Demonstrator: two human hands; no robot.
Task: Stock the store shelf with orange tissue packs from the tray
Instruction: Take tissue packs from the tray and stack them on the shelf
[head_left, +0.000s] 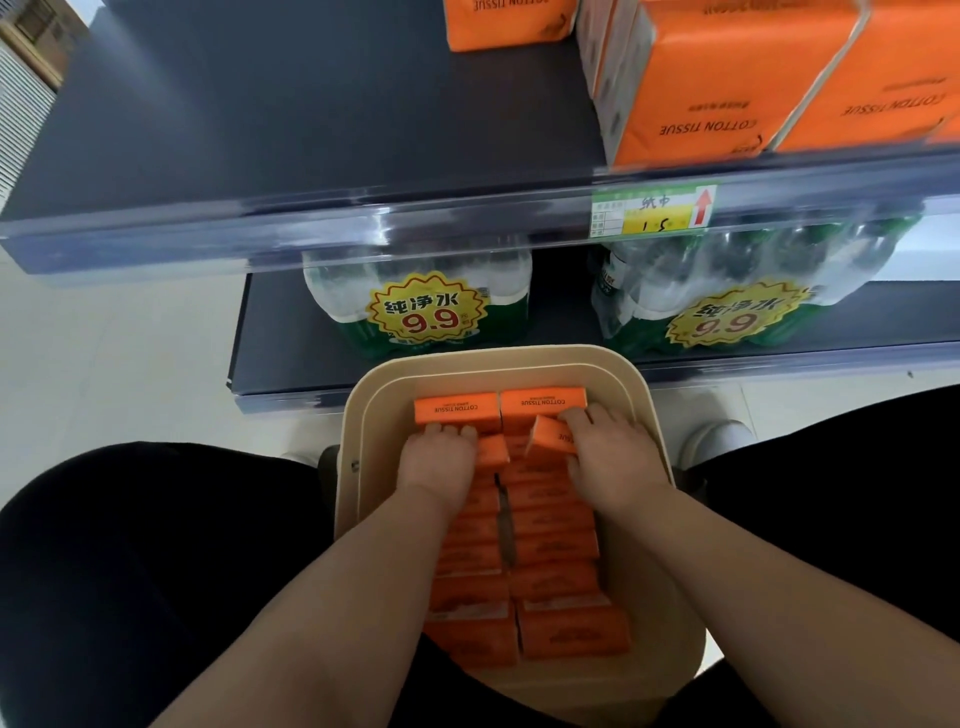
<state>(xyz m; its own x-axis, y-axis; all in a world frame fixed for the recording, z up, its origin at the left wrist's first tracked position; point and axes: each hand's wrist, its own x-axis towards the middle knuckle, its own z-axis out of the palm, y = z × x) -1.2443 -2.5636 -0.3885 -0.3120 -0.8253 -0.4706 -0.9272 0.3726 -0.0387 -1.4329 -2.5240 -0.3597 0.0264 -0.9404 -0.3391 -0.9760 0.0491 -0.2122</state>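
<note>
Orange tissue packs (556, 551), glossy blocks, beige tray (493, 358), left hand (441, 460) gripping one, right hand (610, 460) another

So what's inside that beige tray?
Two rows of orange tissue packs fill the tray. The left hand and right hand each grip one. Anything beneath the packs is covered.

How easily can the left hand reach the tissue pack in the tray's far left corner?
Likely yes: the left hand sits against the far left pack, nothing on top, though it seems to grip a nearer pack.
</note>
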